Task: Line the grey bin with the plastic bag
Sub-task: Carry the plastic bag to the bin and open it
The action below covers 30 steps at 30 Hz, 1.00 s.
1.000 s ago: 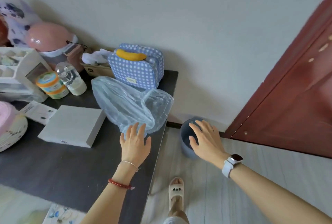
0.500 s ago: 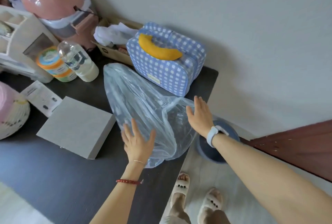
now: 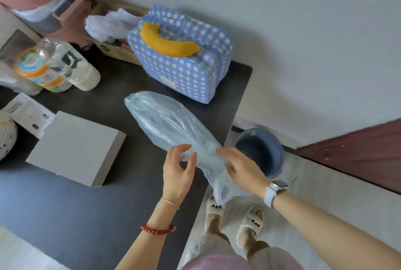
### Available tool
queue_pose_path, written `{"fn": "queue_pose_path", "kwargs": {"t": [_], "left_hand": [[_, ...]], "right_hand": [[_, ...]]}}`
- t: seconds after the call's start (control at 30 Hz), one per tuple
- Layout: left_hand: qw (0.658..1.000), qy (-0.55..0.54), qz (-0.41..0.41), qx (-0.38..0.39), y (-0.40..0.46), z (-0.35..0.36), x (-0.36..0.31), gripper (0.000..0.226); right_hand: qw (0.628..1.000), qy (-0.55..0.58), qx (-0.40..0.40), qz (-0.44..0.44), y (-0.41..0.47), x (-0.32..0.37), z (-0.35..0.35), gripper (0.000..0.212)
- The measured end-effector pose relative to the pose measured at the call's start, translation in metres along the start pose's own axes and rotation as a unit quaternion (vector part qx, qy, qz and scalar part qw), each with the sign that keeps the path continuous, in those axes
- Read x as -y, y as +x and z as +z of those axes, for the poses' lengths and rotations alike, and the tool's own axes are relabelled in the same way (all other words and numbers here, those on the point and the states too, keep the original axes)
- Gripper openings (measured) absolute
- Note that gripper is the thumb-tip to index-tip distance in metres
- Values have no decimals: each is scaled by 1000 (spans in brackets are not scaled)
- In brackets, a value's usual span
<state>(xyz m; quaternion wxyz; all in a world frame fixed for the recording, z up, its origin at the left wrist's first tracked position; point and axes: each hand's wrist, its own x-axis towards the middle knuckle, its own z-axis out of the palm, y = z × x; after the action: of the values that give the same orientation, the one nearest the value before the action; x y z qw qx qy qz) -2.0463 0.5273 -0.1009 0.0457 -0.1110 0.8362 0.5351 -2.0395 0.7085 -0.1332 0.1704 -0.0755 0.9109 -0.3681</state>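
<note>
The translucent pale-blue plastic bag point(image 3: 171, 126) lies stretched out on the dark table point(image 3: 91, 215), its near end hanging over the table's right edge. My left hand point(image 3: 179, 174) pinches the bag's near part between thumb and fingers. My right hand point(image 3: 242, 169) lies over the bag just to the right and grips it at the table edge. The grey bin point(image 3: 273, 157) stands on the floor right of the table, by the wall, its opening facing up and nothing in it. It is just beyond my right hand.
A blue checked case point(image 3: 186, 74) with a yellow handle stands behind the bag. A flat grey box point(image 3: 76, 148) lies to the left, with bottles point(image 3: 71, 63) and clutter beyond. A dark red door point(image 3: 358, 154) is right of the bin. My slippered feet point(image 3: 232, 220) stand beside the table.
My right hand left the bin and came onto the bag. Both hands now hold the bag's near end, and the bag has been gathered narrower and drawn toward the table's right edge.
</note>
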Motion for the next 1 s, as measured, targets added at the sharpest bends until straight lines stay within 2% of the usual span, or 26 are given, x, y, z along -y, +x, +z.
{"fn": "queue_pose_path", "kwargs": {"t": [0.07, 0.1, 0.17, 0.27, 0.33, 0.4, 0.47, 0.53, 0.6, 0.63, 0.67, 0.73, 0.8, 0.87, 0.9, 0.97, 1.0], "left_hand": [[982, 101, 153, 32, 4, 14, -8, 50], [956, 167, 234, 61, 8, 25, -11, 59], [879, 292, 354, 131, 19, 51, -25, 80], [762, 426, 441, 209, 32, 101, -58, 97], [722, 455, 448, 266, 32, 136, -82, 89], [710, 447, 395, 373, 25, 170, -102, 61], [696, 461, 345, 428, 16, 196, -112, 34], [685, 495, 335, 416, 12, 212, -114, 27], [680, 521, 340, 388, 9, 217, -117, 27], [673, 531, 349, 380, 8, 219, -118, 26], [670, 528, 359, 379, 5, 222, -121, 25], [678, 486, 381, 399, -7, 224, -132, 22], [707, 375, 449, 398, -19, 222, -141, 24], [718, 329, 479, 384, -17, 217, -147, 32], [727, 347, 452, 383, -12, 212, -146, 34], [737, 381, 427, 358, 4, 202, -139, 38], [728, 411, 394, 381, 12, 198, -133, 39]], "right_hand": [[998, 25, -46, 20, -17, -23, -23, 40], [997, 33, -68, 24, -26, -35, -36, 37], [993, 46, -106, 33, -48, -53, -67, 30], [987, 49, -140, 67, -90, -75, -113, 24], [977, 51, -186, 92, -121, -89, -135, 22], [963, 45, -231, 134, -151, -106, -148, 20], [954, 22, -238, 181, -182, -127, -158, 25], [939, -29, -207, 272, -213, -153, -166, 30], [891, -72, -230, 384, -232, -163, -172, 41], [883, -76, -273, 374, -232, -162, -172, 51], [895, -82, -296, 323, -225, -153, -171, 64], [945, -139, -230, 189, -198, -130, -158, 92], [962, -199, -146, 113, -168, -115, -140, 105], [957, -241, -116, 110, -151, -123, -130, 100], [955, -250, -109, 120, -150, -132, -130, 90], [968, -205, -86, 117, -161, -143, -135, 54], [980, -138, -75, 120, -168, -147, -138, 39]]}}
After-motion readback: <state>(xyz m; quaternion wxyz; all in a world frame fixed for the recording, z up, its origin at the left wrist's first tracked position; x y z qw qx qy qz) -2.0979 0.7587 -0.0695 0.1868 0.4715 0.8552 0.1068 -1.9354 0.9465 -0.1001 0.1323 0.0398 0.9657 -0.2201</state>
